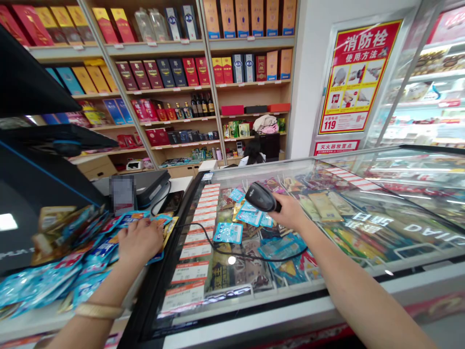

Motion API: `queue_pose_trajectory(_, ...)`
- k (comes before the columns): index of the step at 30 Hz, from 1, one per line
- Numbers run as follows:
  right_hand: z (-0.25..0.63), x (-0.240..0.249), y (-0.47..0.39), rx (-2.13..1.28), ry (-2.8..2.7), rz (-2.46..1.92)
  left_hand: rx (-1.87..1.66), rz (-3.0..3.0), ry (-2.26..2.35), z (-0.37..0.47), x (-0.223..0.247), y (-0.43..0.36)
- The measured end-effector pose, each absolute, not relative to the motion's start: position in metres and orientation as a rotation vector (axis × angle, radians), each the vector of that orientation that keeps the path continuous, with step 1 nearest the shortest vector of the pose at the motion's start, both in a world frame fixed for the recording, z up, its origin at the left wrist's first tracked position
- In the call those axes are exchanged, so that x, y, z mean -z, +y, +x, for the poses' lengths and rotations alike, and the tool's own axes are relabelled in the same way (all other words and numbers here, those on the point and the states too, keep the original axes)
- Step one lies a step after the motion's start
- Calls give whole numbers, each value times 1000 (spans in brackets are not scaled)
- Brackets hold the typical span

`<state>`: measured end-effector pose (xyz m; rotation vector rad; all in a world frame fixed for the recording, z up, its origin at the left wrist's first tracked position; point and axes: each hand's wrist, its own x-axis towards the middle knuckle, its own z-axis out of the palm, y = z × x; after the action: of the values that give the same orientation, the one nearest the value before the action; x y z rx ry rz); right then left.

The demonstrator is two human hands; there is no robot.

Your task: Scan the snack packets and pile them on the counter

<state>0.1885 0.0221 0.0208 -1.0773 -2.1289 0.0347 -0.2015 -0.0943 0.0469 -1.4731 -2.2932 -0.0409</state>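
Observation:
My right hand point(290, 211) is wrapped round the grip of a black barcode scanner point(262, 198), held above the glass lid of a chest freezer, its head pointing left. The scanner's black cable point(250, 256) loops across the glass. On the left counter, my left hand point(142, 242) has its fingers curled down onto blue and orange snack packets point(131, 218); its fingertips are partly hidden. A heap of blue packets point(36, 286) lies beside that wrist. Several small blue packets point(228, 232) lie below and left of the scanner.
The freezer point(232, 317) fills the front right, with price labels point(196, 250) along its left side. A dark monitor point(32, 63) and a black counter device point(152, 186) stand at left. A phone point(174, 201) lies by the freezer edge. Behind, a person point(253, 152) is partly visible before shelves point(250, 43).

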Motion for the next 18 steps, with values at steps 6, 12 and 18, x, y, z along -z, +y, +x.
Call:
queue_pose_trajectory(6, 187, -22, 21, -75, -2124, -1028, 442, -1598, -2196, -179, -46, -78)
queue_pose_trajectory(12, 184, -20, 21, -96, -2140, -1011, 629, -2285, -2141, -122, -37, -43)
queue_pose_trajectory(18, 183, -15, 23, -90, -2160, -1002, 390, -2423, -2188, -91, -25, -32)
